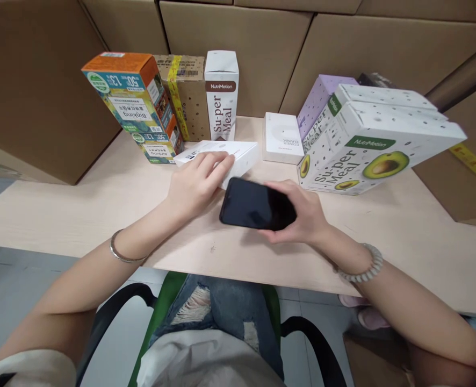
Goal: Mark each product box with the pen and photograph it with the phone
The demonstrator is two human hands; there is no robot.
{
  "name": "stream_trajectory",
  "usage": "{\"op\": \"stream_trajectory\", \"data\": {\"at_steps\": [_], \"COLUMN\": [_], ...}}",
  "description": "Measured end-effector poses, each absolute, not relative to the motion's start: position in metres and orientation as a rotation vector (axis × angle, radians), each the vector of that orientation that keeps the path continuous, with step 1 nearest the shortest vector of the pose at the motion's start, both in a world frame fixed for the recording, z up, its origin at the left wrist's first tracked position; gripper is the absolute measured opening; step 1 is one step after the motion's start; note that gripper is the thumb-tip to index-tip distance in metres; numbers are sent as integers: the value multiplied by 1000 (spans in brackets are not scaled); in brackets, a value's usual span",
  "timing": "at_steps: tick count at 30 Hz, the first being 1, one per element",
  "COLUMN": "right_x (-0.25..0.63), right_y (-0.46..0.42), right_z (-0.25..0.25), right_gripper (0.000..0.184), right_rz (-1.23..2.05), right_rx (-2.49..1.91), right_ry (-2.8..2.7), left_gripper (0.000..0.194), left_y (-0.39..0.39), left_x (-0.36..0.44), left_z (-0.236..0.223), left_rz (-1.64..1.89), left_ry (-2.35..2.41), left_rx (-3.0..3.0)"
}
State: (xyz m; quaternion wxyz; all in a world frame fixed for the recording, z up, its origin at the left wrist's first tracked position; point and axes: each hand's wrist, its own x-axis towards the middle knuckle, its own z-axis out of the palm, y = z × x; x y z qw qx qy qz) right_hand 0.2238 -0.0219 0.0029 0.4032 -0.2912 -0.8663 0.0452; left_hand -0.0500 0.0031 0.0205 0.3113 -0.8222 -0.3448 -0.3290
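My right hand [298,212] grips a black smartphone [254,204] by its right end, thumb and fingers on its two long edges. The phone's dark screen faces up, above the near part of the table. My left hand [200,180] is closed over the near side of a flat white box [244,156], its thumb hidden. Small print shows on that box's top. Just beyond the phone, a white box marked POWER BANK [283,137] lies flat on the table, apart from both hands.
Stacked orange-and-blue Binking boxes [133,107], a taped brown carton [185,94] and a tall white Su-per Meal box [222,97] stand at back left. Large avocado-printed boxes [367,156] and a purple box [321,99] stand right. Big cardboard cartons [238,48] wall off the table's [80,215] back.
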Motion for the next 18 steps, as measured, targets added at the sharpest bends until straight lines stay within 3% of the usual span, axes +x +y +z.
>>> {"op": "stream_trajectory", "data": {"at_steps": [7, 18], "right_x": [235, 238], "right_y": [-15, -9], "right_z": [0, -8], "right_gripper": [89, 94], "right_rz": [169, 117], "right_rx": [-708, -747], "right_ry": [-1709, -1721], "left_gripper": [40, 42], "left_y": [2, 2], "left_x": [-51, -50], "left_z": [20, 22], "left_rz": [-810, -791], "left_ry": [-1032, -980], "left_rx": [-2248, -2213]}}
